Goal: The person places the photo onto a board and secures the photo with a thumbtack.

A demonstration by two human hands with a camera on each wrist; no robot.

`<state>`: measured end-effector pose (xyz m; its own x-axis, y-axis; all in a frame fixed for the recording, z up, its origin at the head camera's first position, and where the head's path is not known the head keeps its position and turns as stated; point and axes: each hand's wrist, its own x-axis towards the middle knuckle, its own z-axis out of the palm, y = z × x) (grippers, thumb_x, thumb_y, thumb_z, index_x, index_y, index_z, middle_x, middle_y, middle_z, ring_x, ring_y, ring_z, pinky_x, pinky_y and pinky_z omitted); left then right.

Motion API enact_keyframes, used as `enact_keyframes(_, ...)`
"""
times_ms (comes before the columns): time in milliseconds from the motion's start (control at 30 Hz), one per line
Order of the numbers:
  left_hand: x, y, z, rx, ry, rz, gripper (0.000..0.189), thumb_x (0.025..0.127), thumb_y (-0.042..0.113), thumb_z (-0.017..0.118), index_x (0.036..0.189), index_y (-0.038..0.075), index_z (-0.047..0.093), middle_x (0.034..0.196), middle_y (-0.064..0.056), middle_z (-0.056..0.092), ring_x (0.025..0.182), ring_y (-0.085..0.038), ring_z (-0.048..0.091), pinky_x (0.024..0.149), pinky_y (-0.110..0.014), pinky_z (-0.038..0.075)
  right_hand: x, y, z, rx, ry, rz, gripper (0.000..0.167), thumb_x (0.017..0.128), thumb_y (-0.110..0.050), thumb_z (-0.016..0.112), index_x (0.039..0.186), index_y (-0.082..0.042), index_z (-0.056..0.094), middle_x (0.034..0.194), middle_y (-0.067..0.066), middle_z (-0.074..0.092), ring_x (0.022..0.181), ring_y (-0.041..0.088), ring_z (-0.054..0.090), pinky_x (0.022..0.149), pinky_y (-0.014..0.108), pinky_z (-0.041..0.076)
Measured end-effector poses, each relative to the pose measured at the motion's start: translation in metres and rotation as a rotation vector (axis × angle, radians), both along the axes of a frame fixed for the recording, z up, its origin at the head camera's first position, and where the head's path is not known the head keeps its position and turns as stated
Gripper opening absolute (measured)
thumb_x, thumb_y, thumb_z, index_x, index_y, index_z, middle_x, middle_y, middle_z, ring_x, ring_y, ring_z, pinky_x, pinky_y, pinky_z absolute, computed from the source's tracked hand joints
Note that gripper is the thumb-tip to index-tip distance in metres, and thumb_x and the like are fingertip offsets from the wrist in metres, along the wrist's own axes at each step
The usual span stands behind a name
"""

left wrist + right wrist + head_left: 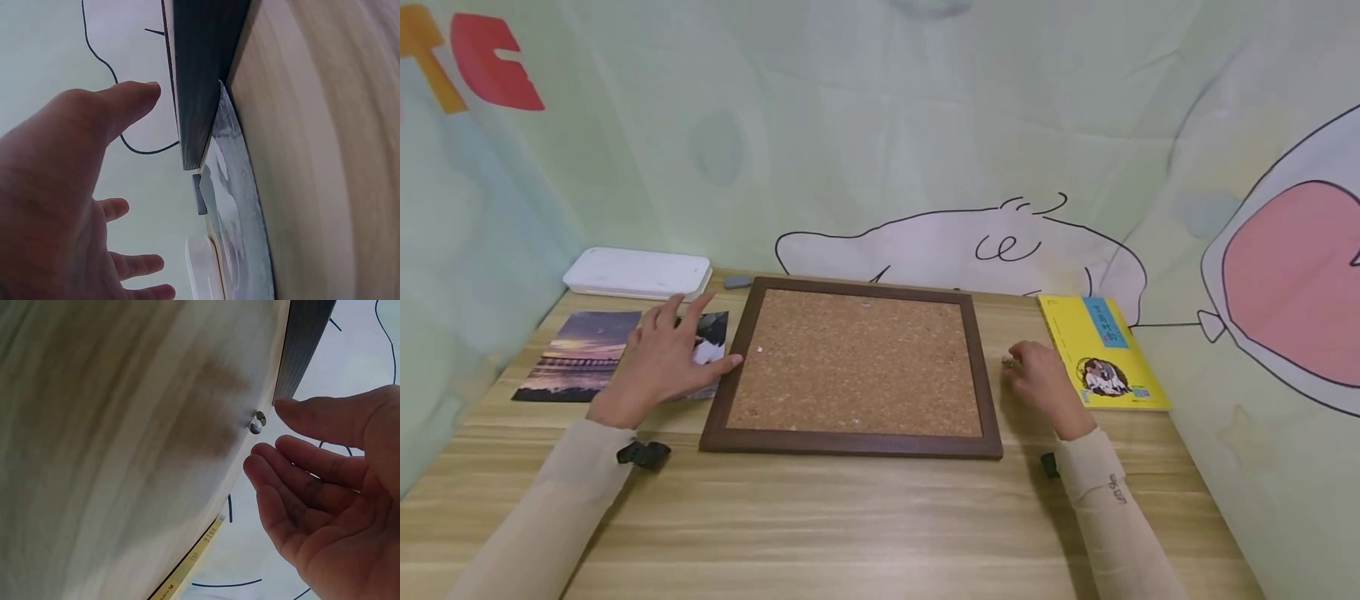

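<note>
A cork board (861, 367) with a dark brown wooden frame lies on the table. My left hand (658, 358) hovers over two photo prints (576, 354), fingers spread and thumb beside the board's left edge; it holds nothing. To the right of the board, my right hand (1037, 379) reaches down to the table, thumb and fingers apart. Close to those fingertips, the right wrist view shows metal thumbtacks (256, 425) on the tabletop. Part of the second photo, with black and white shapes (711, 337), is hidden by my left hand.
A white case (638, 272) stands at the back left, with a small grey block (737, 282) beside it. The yellow book (1105, 358) lies at the right. A printed cloth (887, 150) closes off the back and sides of the wooden table (850, 525).
</note>
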<state>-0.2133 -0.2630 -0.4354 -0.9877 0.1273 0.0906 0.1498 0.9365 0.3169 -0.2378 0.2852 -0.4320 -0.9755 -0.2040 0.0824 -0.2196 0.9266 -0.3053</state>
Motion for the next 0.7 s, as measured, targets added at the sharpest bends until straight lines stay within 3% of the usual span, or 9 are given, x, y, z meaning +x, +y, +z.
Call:
enact_keyframes(300, -0.0003, -0.0049, -0.0004, -0.001, -0.055, 0.031, 0.11, 0.094, 0.066, 0.071, 0.173, 0.017, 0.013, 0.169, -0.042, 0.016, 0.149, -0.072, 0.019, 0.105, -0.091, 0.025, -0.0041, -0.0018, 0.0038, -0.019, -0.128, -0.113, 0.029, 0.102, -0.005, 0.064, 0.123, 0.013, 0.067, 0.121, 0.033, 0.073, 0.108, 0.043, 0.07, 0.097, 0.055, 0.059)
enact_keyframes(700, -0.0015, -0.0082, 0.0005, 0.015, -0.108, 0.045, 0.1, 0.1, 0.063, 0.062, 0.172, 0.013, 0.014, 0.168, -0.042, 0.016, 0.147, -0.073, 0.019, 0.1, -0.094, 0.027, -0.009, -0.0025, 0.0061, -0.038, -0.158, -0.147, 0.022, 0.101, -0.006, 0.066, 0.116, 0.01, 0.072, 0.113, 0.028, 0.075, 0.098, 0.036, 0.069, 0.089, 0.049, 0.059)
